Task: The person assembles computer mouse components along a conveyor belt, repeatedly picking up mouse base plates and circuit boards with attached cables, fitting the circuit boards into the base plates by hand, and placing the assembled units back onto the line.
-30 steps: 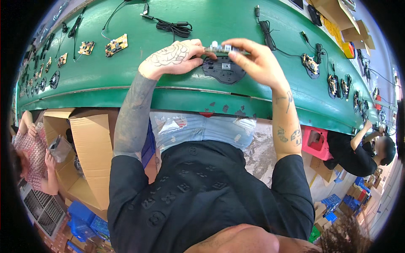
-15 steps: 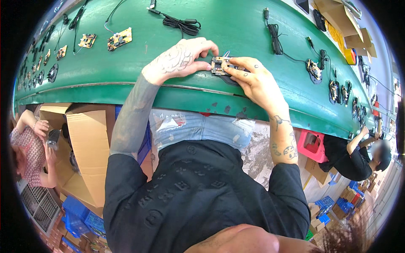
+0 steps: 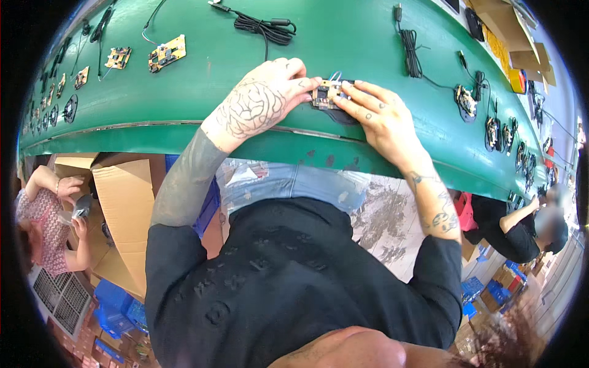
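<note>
Your forearms enter from the lower edge and meet over the near edge of the green bench (image 3: 184, 116). Compared with one second ago, your hands have come down from a raised position: the small circuit board (image 3: 327, 93), then held above a dark round base, now sits low against the bench surface with that base (image 3: 343, 115) showing only as a dark sliver under your right palm. Judged from this, the board is being seated rather than carried.

Your left hand (image 3: 261, 101) lies knuckles-up, fingers curled, its fingertips pinching the left edge of the circuit board. Your right hand (image 3: 380, 116) approaches from the other side, fingers extended and pressed on the right edge of the board. Both hands are closed on the same part; thin blue wires rise from its far side.

Beyond your hands, a coiled black cable (image 3: 265, 27) lies at mid-bench, and a second bundled cable (image 3: 410, 52) lies to the right. Further left, loose yellowish circuit boards (image 3: 167, 52) lie spaced along the bench. At far right, assembled dark units (image 3: 494, 132) follow the curve of the bench.
</note>
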Tool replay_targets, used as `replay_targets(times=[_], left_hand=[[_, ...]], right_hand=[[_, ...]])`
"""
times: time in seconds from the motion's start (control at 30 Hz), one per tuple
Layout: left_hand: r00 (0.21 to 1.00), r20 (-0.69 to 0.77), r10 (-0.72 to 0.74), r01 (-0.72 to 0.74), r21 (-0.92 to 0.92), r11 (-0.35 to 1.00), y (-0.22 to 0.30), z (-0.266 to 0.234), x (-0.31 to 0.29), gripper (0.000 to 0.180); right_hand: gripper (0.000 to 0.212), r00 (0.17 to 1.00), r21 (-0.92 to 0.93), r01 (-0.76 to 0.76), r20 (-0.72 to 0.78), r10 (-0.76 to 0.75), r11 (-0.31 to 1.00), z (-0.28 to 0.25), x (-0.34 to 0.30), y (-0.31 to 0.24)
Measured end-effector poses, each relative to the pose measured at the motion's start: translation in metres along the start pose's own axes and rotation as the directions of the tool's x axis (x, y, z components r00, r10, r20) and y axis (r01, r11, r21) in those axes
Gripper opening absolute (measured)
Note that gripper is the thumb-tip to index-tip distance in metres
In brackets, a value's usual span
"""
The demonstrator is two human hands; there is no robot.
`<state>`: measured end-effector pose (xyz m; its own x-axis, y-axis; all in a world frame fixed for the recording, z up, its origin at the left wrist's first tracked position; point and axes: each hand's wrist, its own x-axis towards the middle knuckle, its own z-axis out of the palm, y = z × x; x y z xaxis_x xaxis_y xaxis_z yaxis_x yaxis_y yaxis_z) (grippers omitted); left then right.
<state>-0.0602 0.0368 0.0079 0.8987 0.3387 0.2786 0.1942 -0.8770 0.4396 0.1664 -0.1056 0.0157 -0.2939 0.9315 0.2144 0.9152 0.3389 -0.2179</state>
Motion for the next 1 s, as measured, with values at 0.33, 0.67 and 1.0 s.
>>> replay_targets(times=[0.33,0.67,1.0], left_hand=[[0.995,-0.018,-0.101,0.098,-0.124,0.987,0.013,0.007,0.009,0.039],[0.980,0.075,-0.183,0.194,-0.169,0.966,0.011,0.009,0.011,0.042],[0.986,-0.157,-0.058,0.070,0.071,0.995,0.004,0.012,-0.019,0.015]], right_hand=[[0.044,0.997,0.167,-0.055,-0.044,0.063,0.985,0.010,-0.005,0.005],[0.017,0.949,0.395,-0.288,-0.005,0.315,0.872,-0.002,0.010,0.014],[0.016,0.962,0.193,-0.261,-0.025,0.271,0.946,0.000,0.014,0.010]])
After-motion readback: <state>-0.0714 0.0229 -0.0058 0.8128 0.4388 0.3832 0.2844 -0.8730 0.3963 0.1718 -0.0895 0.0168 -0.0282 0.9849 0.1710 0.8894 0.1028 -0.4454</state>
